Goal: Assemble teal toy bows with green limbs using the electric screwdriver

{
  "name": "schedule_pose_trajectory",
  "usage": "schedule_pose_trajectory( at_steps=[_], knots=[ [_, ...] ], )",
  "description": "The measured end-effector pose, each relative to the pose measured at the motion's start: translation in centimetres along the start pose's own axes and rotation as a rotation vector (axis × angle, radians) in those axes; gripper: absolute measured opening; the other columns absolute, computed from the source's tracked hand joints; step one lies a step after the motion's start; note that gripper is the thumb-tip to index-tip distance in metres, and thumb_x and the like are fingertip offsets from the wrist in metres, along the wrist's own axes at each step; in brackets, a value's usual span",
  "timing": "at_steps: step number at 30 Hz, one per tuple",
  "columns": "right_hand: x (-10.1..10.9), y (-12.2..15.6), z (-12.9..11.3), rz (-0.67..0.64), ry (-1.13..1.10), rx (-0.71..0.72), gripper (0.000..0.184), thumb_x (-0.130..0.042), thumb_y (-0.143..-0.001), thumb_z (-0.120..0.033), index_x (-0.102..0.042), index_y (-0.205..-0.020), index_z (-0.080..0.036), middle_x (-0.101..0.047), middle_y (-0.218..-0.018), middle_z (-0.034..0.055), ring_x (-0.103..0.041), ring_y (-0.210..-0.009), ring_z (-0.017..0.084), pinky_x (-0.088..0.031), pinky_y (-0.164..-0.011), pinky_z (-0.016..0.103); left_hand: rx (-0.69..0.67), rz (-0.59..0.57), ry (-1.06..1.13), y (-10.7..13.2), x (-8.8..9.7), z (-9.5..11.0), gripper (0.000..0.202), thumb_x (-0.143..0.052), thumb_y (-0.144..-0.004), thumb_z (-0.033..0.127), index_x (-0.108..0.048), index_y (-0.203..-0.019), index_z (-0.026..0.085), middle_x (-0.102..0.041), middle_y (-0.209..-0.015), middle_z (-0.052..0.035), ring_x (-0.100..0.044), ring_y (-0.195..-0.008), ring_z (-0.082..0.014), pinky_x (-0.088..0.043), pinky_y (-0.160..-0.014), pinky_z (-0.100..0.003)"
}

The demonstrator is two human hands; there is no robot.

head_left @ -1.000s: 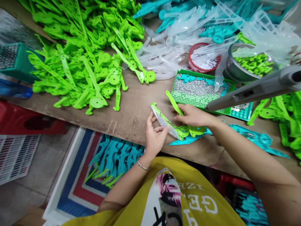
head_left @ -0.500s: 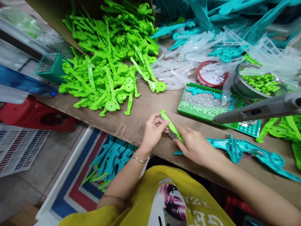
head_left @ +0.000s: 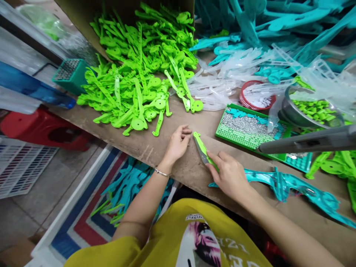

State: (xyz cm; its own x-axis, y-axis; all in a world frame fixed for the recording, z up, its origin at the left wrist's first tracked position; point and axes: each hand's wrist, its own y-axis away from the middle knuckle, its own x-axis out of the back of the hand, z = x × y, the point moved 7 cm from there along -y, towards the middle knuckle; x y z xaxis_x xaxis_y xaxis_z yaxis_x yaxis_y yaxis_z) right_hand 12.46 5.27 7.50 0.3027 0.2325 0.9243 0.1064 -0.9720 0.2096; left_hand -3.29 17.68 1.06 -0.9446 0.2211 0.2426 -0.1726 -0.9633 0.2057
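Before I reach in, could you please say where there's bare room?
Bare tabletop shows between the green pile and the green tray, and left of the left hand. Translucent plastic pieces and teal parts crowd the back.

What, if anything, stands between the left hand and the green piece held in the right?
Nothing visible does. The left hand is just beside the far end of the green piece, with only brown tabletop showing between them; the right hand grips the near end.
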Motion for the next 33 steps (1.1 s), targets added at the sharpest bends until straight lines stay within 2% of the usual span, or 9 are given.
schedule_pose_trajectory(
  at_steps=[5, 9, 13, 17, 19, 22, 24, 29, 33],
  knots=[
    [-0.5, -0.5, 0.5, 0.006, -0.002, -0.005, 0.04, -0.049, -0.099, -0.032, -0.065, -0.135, -0.024, -0.065, -0.089, 0.009, -0.064, -0.086, 0.023, -0.047, -0.073, 0.03, 0.001, -0.007, 0.012, -0.1, -0.4, 0.3, 0.042, -0.066, -0.084, 0.025, -0.061, -0.125, 0.018, -0.072, -0.11, -0.0087, -0.066, -0.082, -0.0145, -0.054, -0.055, -0.018],
    [-0.9, -0.7, 1.0, 0.021, -0.05, 0.019, 0.041, -0.048, -0.1, -0.033, -0.064, -0.136, -0.022, -0.065, -0.089, 0.009, -0.064, -0.086, 0.023, -0.048, -0.075, 0.032, -0.004, -0.037, 0.018, -0.3, -0.7, 0.7, 0.047, -0.075, -0.078, 0.027, -0.062, -0.123, 0.017, -0.074, -0.108, -0.0094, -0.067, -0.082, -0.0145, -0.055, -0.063, -0.021],
    [-0.5, -0.4, 1.3, 0.052, -0.125, 0.018, 0.04, -0.047, -0.1, -0.032, -0.065, -0.134, -0.019, -0.065, -0.091, 0.0096, -0.065, -0.089, 0.025, -0.05, -0.08, 0.034, 0.034, -0.049, 0.038, -0.4, -0.8, 0.4, 0.047, -0.071, -0.081, 0.027, -0.061, -0.125, 0.016, -0.073, -0.108, -0.0107, -0.067, -0.081, -0.0165, -0.054, -0.057, -0.022],
    [0.1, -0.4, 2.1, 0.079, -0.245, -0.034, 0.045, -0.044, -0.099, -0.029, -0.055, -0.14, -0.016, -0.067, -0.106, 0.0124, -0.066, -0.093, 0.025, -0.051, -0.086, 0.037, -0.01, -0.055, -0.054, -0.6, -0.6, 0.7, 0.05, -0.077, -0.076, 0.022, -0.063, -0.123, 0.014, -0.073, -0.104, -0.0104, -0.069, -0.081, -0.0164, -0.057, -0.068, -0.027],
    [0.0, -0.6, 2.3, 0.047, -0.264, -0.057, 0.046, -0.046, -0.099, -0.032, -0.053, -0.141, -0.015, -0.067, -0.114, 0.014, -0.066, -0.097, 0.026, -0.051, -0.086, 0.039, -0.014, -0.063, -0.113, -0.7, -0.7, 0.8, 0.049, -0.078, -0.076, 0.023, -0.064, -0.122, 0.013, -0.073, -0.102, -0.0102, -0.07, -0.075, -0.016, -0.058, -0.07, -0.029],
    [-0.8, -1.0, 2.4, -0.035, -0.248, -0.082, 0.049, -0.057, -0.094, -0.047, -0.058, -0.132, -0.016, -0.068, -0.117, 0.0146, -0.066, -0.104, 0.03, -0.05, -0.083, 0.038, 0.087, -0.085, -0.086, -0.7, -1.3, 0.6, 0.044, -0.069, -0.086, 0.027, -0.059, -0.127, 0.015, -0.071, -0.104, -0.0096, -0.069, -0.062, -0.0143, -0.057, -0.059, -0.027],
    [-1.2, -1.2, 2.4, -0.076, -0.223, -0.118, 0.05, -0.064, -0.088, -0.053, -0.061, -0.122, -0.017, -0.07, -0.114, 0.0135, -0.068, -0.102, 0.031, -0.048, -0.078, 0.036, 0.165, -0.069, -0.023, -0.4, -1.7, 0.4, 0.043, -0.062, -0.09, 0.024, -0.053, -0.132, 0.017, -0.069, -0.108, -0.0095, -0.067, -0.058, -0.0122, -0.057, -0.054, -0.026],
    [-1.7, -1.5, 2.3, -0.092, -0.193, -0.134, 0.034, -0.068, -0.085, -0.047, -0.065, -0.105, -0.02, -0.074, -0.102, 0.0084, -0.07, -0.091, 0.029, -0.039, -0.068, 0.031, 0.237, 0.043, 0.152, 0.7, -2.2, 0.2, 0.04, -0.055, -0.093, 0.018, -0.046, -0.132, 0.018, -0.064, -0.117, -0.0092, -0.066, -0.064, -0.0092, -0.059, -0.059, -0.025],
    [-1.6, -1.4, 2.3, -0.044, -0.238, -0.092, 0.031, -0.069, -0.084, -0.045, -0.067, -0.103, -0.02, -0.075, -0.096, 0.0057, -0.069, -0.085, 0.025, -0.036, -0.066, 0.03, 0.225, 0.09, 0.251, 0.7, -2.1, 0.1, 0.035, -0.062, -0.089, 0.016, -0.054, -0.123, 0.016, -0.067, -0.101, -0.0056, -0.066, -0.071, -0.0121, -0.054, -0.061, -0.022]
  ],
)
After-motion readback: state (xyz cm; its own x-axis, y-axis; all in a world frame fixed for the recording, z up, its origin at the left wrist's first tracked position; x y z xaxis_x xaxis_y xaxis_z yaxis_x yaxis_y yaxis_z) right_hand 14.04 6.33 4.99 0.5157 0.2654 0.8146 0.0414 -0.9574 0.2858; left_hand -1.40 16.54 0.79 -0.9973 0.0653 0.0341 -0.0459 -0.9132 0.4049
